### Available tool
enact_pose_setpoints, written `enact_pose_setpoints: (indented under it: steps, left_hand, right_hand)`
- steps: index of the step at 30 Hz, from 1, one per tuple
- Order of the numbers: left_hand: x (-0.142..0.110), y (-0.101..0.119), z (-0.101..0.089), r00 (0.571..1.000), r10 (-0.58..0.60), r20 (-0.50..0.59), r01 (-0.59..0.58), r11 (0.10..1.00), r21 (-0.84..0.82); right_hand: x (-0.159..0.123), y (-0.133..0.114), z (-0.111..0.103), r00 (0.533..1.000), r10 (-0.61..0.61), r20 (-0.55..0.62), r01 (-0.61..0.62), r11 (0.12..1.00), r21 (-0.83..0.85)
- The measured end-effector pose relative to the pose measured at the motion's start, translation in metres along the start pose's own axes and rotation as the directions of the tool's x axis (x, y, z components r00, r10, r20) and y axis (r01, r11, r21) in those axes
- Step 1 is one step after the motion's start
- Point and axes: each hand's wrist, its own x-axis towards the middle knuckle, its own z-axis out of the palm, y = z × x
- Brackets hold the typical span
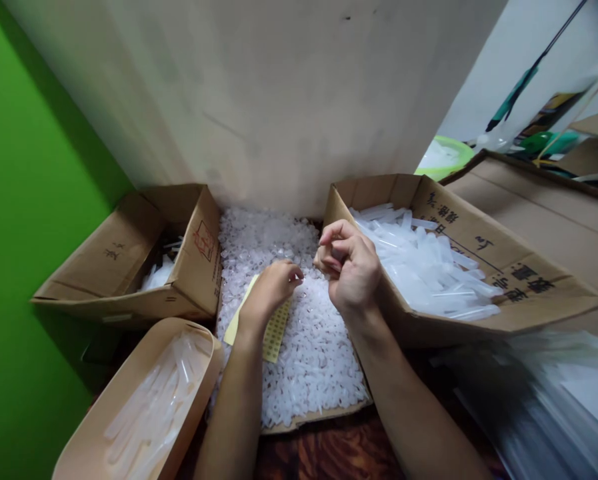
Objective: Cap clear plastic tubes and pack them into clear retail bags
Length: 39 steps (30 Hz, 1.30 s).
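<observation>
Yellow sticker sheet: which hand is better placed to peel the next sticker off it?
Left, probably. The left hand rests directly on the yellow sticker sheet, fingertips down over the small clear pieces. The right hand is raised and curled, pinching something I cannot make out.

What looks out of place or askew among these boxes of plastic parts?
Only the yellow label sheet stands out: it lies loose and slanted on the heap of small clear caps, partly under the left hand. Nothing looks spilled or damaged.

Boxes' (479, 247) printed characters (none legible)
</observation>
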Motion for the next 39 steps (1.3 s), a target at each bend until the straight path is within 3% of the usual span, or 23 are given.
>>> enact_pose_setpoints:
  steps: [4, 8, 13, 16, 18, 21, 23, 25, 32, 39]
  left_hand:
    - [0.005, -0.001, 0.017, 0.999, -0.033, -0.025, 0.033, 0.999, 0.017]
    - [0.005, -0.005, 0.021, 0.996, -0.052, -0.066, 0.051, 0.999, -0.008]
    - [0.003, -0.004, 0.003, 0.992, -0.012, -0.127, -0.010, 0.986, -0.169]
    - [-0.003, 0.004, -0.017, 0.981, 0.020, -0.191, -0.079, 0.949, -0.306]
    - [-0.009, 0.009, -0.029, 0.964, 0.015, -0.265, -0.142, 0.871, -0.471]
    - [-0.016, 0.015, -0.038, 0.934, -0.054, -0.354, -0.249, 0.613, -0.749]
    - [-0.017, 0.017, -0.039, 0.924, -0.097, -0.370, -0.284, 0.473, -0.834]
    - [-0.016, 0.020, -0.037, 0.919, -0.122, -0.374, -0.300, 0.398, -0.867]
    - [-0.016, 0.026, -0.037, 0.908, -0.152, -0.390, -0.339, 0.280, -0.898]
    - [-0.016, 0.031, -0.037, 0.902, -0.138, -0.408, -0.376, 0.212, -0.902]
  right_hand:
    - [0.002, 0.002, -0.001, 1.000, 0.002, -0.016, -0.001, 1.000, 0.028]
    - [0.004, 0.004, -0.003, 0.999, 0.022, -0.026, -0.021, 0.999, 0.047]
    - [0.007, 0.007, -0.003, 0.997, 0.067, -0.048, -0.063, 0.995, 0.074]
    - [0.006, 0.007, 0.000, 0.998, 0.019, -0.068, -0.014, 0.997, 0.071]
    - [0.005, 0.006, 0.002, 0.998, -0.048, -0.047, 0.051, 0.997, 0.063]
    - [0.002, 0.005, 0.006, 0.995, -0.098, 0.002, 0.097, 0.984, 0.152]
    - [0.001, 0.005, 0.008, 0.995, -0.105, 0.007, 0.100, 0.964, 0.248]
    - [0.000, 0.004, 0.010, 0.994, -0.105, -0.004, 0.101, 0.939, 0.329]
    - [-0.002, -0.006, 0.016, 0.981, -0.165, -0.102, 0.194, 0.876, 0.442]
    - [-0.007, -0.014, 0.019, 0.981, -0.186, -0.054, 0.191, 0.877, 0.441]
